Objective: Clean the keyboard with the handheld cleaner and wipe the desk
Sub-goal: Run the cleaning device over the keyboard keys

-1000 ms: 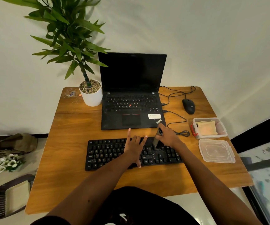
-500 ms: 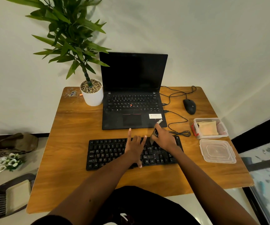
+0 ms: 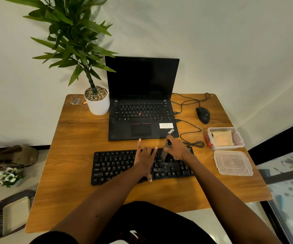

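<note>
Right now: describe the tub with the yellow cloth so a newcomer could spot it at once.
Start at the wooden desk and go to its right edge. There, between the black mouse and a flat clear lid, sits the clear tub. Unlike the lid, it holds a folded yellow cloth and has a red clip on its side.

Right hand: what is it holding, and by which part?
The right hand grips the handheld cleaner around its upper end; its lower end meets the keyboard. The left hand holds nothing.
</note>
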`<state>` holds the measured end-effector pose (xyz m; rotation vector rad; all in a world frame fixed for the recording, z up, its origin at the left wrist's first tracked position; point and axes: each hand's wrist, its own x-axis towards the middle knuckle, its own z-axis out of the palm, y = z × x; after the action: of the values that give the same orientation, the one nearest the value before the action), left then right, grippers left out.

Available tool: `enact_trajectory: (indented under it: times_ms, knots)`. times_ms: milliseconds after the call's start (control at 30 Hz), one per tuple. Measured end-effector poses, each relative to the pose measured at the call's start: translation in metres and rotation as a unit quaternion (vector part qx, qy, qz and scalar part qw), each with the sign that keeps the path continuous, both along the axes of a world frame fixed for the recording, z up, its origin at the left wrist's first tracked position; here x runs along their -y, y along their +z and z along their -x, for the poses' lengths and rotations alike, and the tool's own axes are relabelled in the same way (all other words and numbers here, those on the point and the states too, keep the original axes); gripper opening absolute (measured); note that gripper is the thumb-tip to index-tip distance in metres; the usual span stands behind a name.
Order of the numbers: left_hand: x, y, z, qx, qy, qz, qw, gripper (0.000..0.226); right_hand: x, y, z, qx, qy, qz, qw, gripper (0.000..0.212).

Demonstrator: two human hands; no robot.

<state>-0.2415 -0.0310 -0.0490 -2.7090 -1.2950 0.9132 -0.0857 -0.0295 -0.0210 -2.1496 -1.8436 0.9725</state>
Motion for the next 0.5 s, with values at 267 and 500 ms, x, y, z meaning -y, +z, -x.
enact_trajectory:
  times_ms: [267, 500]
  knots:
    - [0.001, 0.001, 0.000, 0.003, -0.002, -0.006, 1.000, 0.135, 0.004, -0.003, -0.020, 0.010, -0.057, -0.075, 0.995, 0.022]
    - [0.003, 0.002, 0.000, 0.004, -0.001, -0.011, 1.000, 0.134, -0.001, 0.006, -0.034, -0.003, -0.068, -0.101, 0.993, 0.026]
